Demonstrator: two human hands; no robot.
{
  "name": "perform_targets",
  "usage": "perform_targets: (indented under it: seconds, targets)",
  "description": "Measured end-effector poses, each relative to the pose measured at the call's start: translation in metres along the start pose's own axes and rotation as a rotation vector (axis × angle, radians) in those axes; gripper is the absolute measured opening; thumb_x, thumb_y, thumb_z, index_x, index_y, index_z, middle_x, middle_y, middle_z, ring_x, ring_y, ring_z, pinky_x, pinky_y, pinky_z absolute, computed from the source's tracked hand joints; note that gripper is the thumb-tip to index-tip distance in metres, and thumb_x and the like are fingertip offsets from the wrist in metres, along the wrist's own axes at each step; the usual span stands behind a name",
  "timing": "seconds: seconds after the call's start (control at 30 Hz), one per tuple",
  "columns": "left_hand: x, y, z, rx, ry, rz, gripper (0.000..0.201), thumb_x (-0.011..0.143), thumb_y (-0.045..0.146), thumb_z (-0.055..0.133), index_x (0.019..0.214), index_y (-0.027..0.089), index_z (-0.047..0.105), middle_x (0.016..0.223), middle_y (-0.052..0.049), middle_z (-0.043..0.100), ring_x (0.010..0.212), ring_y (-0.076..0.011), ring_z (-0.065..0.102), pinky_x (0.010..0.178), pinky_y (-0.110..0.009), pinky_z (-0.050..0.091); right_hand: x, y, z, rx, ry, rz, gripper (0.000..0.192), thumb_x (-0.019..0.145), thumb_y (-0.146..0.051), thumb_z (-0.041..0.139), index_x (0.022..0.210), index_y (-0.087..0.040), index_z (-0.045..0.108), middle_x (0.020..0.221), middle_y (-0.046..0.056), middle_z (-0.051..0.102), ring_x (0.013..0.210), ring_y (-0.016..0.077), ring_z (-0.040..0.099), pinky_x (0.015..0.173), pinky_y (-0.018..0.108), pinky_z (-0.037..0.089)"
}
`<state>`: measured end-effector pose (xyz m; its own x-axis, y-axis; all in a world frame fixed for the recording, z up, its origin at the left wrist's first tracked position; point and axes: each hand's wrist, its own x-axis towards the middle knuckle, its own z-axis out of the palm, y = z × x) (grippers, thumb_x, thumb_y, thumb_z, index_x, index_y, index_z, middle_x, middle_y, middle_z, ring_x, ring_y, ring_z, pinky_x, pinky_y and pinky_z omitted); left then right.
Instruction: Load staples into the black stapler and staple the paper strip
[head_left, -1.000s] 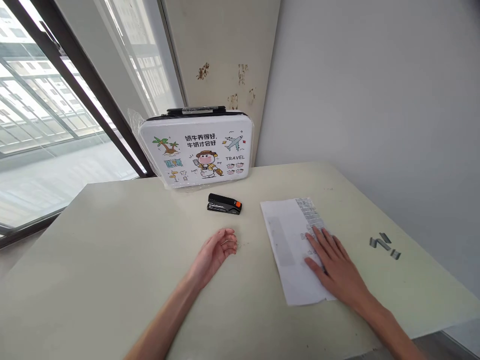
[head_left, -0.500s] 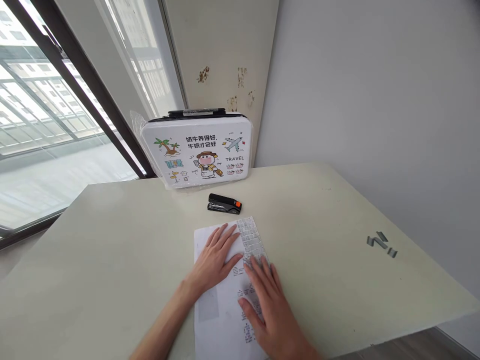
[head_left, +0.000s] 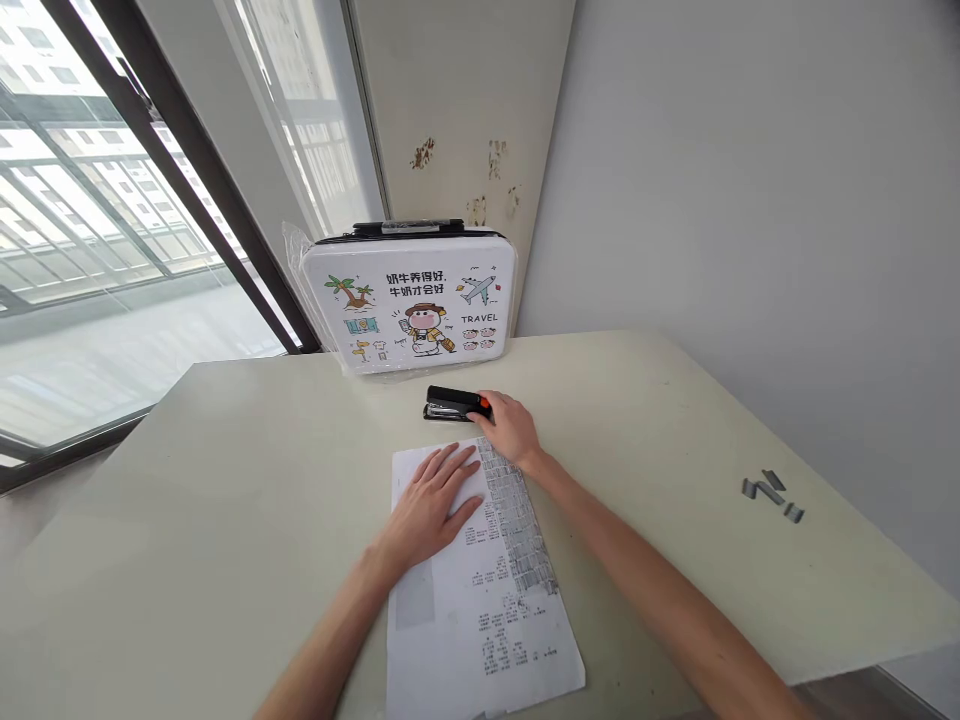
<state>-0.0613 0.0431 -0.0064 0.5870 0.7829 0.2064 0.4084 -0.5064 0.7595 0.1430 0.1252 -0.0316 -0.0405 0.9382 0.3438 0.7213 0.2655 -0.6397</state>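
My left hand lies flat, fingers spread, on the upper part of a printed paper sheet. Along the paper's right edge runs a dense band of staples. Beyond the paper's top edge is a black stapler with an orange patch at its right end. My right hand has its fingers and thumb around that right end, partly covering the orange patch. The stapler still rests on the table.
A white carry case with cartoon prints, wrapped in clear plastic, stands at the back of the pale table. Several grey staple strips lie at the right, near the wall. A window is on the left.
My right hand has left the paper, moved forward and taken hold of the stapler's right end, uncovering more of the staple band. My left hand stays on the paper.
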Motion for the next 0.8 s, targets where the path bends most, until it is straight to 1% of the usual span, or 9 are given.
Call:
perform_targets:
  seconds: [0.07,0.13,0.23,0.3,0.37,0.47,0.6,0.73,0.8]
  targets:
    - [0.000,-0.001,-0.004,-0.052,0.007,-0.032,0.040,0.097,0.039,0.071,0.136,0.031,0.068,0.158,-0.006,0.052,0.155,-0.0353,0.031,0.130,-0.055,0.012,0.001,0.014,-0.002,0.001,0.007,0.028,0.032,0.101,-0.040,0.057,0.127,-0.022,0.065,0.121,0.012,0.074,0.113,0.0315,0.067,0.098,0.048,0.053]
    - [0.000,-0.003,-0.008,-0.115,0.023,-0.065,0.041,0.094,0.040,0.074,0.134,0.031,0.070,0.157,-0.005,0.054,0.155,-0.0354,0.031,0.130,-0.054,0.010,-0.005,0.033,-0.015,-0.001,0.036,0.065,0.035,0.102,-0.045,0.053,0.126,-0.021,0.065,0.122,0.013,0.073,0.114,0.0323,0.066,0.098,0.048,0.052]
    - [0.000,-0.007,-0.014,-0.144,0.031,-0.084,0.042,0.092,0.043,0.076,0.132,0.031,0.071,0.157,-0.004,0.055,0.156,-0.0349,0.030,0.131,-0.054,0.009,-0.025,0.062,-0.047,-0.002,0.087,0.136,0.045,0.102,-0.054,0.050,0.126,-0.019,0.063,0.124,0.015,0.071,0.110,0.0331,0.066,0.097,0.049,0.051]
    - [0.000,-0.010,-0.016,-0.126,0.035,-0.080,0.042,0.093,0.043,0.076,0.132,0.030,0.071,0.156,-0.004,0.055,0.156,-0.0343,0.031,0.131,-0.053,0.009,-0.045,0.078,-0.072,0.006,0.095,0.179,0.051,0.100,-0.060,0.050,0.127,-0.018,0.062,0.120,0.015,0.072,0.098,0.0303,0.068,0.090,0.047,0.053]
    - [0.000,-0.013,-0.018,-0.088,0.032,-0.069,0.043,0.094,0.043,0.074,0.135,0.031,0.070,0.157,-0.004,0.055,0.155,-0.0336,0.033,0.131,-0.052,0.009,-0.068,0.087,-0.094,0.021,0.078,0.209,0.053,0.099,-0.063,0.052,0.127,-0.019,0.062,0.115,0.012,0.073,0.088,0.0266,0.068,0.084,0.043,0.055]
    - [0.001,-0.017,-0.021,0.053,0.001,-0.036,0.044,0.099,0.041,0.068,0.142,0.031,0.065,0.160,-0.003,0.051,0.156,-0.0322,0.031,0.131,-0.052,0.009,-0.105,0.087,-0.117,0.038,0.051,0.234,0.052,0.099,-0.064,0.053,0.126,-0.022,0.063,0.115,0.010,0.073,0.092,0.0256,0.068,0.082,0.040,0.055]
    - [0.001,-0.021,-0.024,0.239,-0.055,-0.030,0.047,0.105,0.041,0.057,0.150,0.031,0.057,0.164,-0.002,0.044,0.158,-0.0304,0.026,0.131,-0.054,0.010,-0.150,0.073,-0.133,0.084,-0.032,0.279,0.048,0.099,-0.063,0.052,0.127,-0.025,0.063,0.119,0.009,0.072,0.099,0.0262,0.067,0.079,0.037,0.056]
    - [0.001,-0.024,-0.025,0.285,-0.053,-0.029,0.047,0.105,0.043,0.055,0.151,0.032,0.057,0.165,-0.001,0.043,0.158,-0.0300,0.027,0.131,-0.053,0.010,-0.183,0.057,-0.142,0.127,-0.122,0.312,0.042,0.100,-0.059,0.054,0.127,-0.028,0.063,0.118,0.007,0.071,0.098,0.0257,0.067,0.071,0.034,0.056]
    - [0.001,-0.026,-0.025,0.261,-0.037,-0.021,0.047,0.104,0.043,0.057,0.150,0.033,0.057,0.164,-0.001,0.045,0.158,-0.0303,0.028,0.131,-0.053,0.010,-0.191,0.051,-0.143,0.127,-0.128,0.316,0.039,0.101,-0.057,0.055,0.125,-0.028,0.064,0.118,0.007,0.071,0.099,0.0262,0.068,0.073,0.035,0.057]
